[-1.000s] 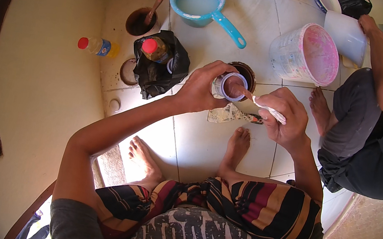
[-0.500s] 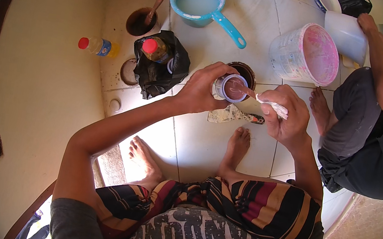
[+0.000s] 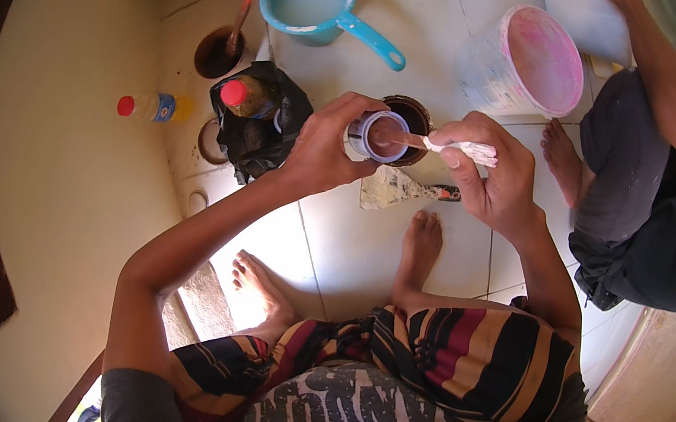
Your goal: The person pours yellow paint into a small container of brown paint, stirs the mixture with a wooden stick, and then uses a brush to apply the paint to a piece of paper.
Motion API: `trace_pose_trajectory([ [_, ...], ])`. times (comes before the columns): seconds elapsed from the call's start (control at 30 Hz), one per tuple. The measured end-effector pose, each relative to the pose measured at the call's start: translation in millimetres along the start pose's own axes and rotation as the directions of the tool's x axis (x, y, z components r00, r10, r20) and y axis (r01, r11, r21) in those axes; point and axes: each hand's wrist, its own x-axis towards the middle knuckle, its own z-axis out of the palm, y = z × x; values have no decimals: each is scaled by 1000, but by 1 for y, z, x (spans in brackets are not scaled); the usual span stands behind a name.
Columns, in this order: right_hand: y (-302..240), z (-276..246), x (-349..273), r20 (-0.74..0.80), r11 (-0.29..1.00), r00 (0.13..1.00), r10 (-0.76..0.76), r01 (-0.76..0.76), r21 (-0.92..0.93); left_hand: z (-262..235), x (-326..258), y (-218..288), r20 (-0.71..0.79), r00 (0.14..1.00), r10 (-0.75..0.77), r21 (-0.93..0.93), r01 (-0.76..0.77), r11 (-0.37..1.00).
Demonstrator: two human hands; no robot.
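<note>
My left hand (image 3: pixel 326 141) is wrapped round a small pale cup (image 3: pixel 358 134) with brown paint (image 3: pixel 383 134) inside, its mouth tilted toward me. Between the thumb and fingers of my right hand (image 3: pixel 497 172) is a thin brown-coated stick (image 3: pixel 411 140) with a crumpled white wrapping (image 3: pixel 476 152) at its held end. The stick's far tip rests in the paint. Partly hidden behind the cup stands a dark-rimmed tin (image 3: pixel 420 117). Just below the cup, a paint-smeared scraper (image 3: pixel 389 187) lies on the floor.
A black plastic bag (image 3: pixel 253 150) with a red-capped bottle (image 3: pixel 248 100), a brown pot (image 3: pixel 220 54) holding a brush, and another bottle (image 3: pixel 148 107) are left. Beyond sits a turquoise dipper (image 3: pixel 321 34). A pink-stained bucket (image 3: pixel 485 71) and a crouching co-worker (image 3: pixel 650 201) are right.
The whole view has shifted, so the floor things and both hands appear farther left and higher. The stick lies more level in the picture, its tip still in the cup.
</note>
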Motion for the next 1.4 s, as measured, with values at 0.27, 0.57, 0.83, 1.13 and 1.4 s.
trace_pose_trajectory([
  [0.27,3,-7,-3,-42,1000,999,12,-12,7,0,6,1,5,1000,11,82,-12,997],
  [0.57,3,-12,-4,-83,1000,997,1,0,21,-1,11,4,16,1000,18,175,-21,984],
  [0.83,5,-14,-7,-91,999,996,1,2,33,1,13,5,0,1000,24,198,-23,980],
  [1.13,5,-16,-9,-88,1000,996,3,-1,18,1,15,4,28,999,29,267,-36,963],
  [1.4,6,-17,-13,-104,999,994,29,-26,25,0,17,5,41,999,25,299,-36,953],
])
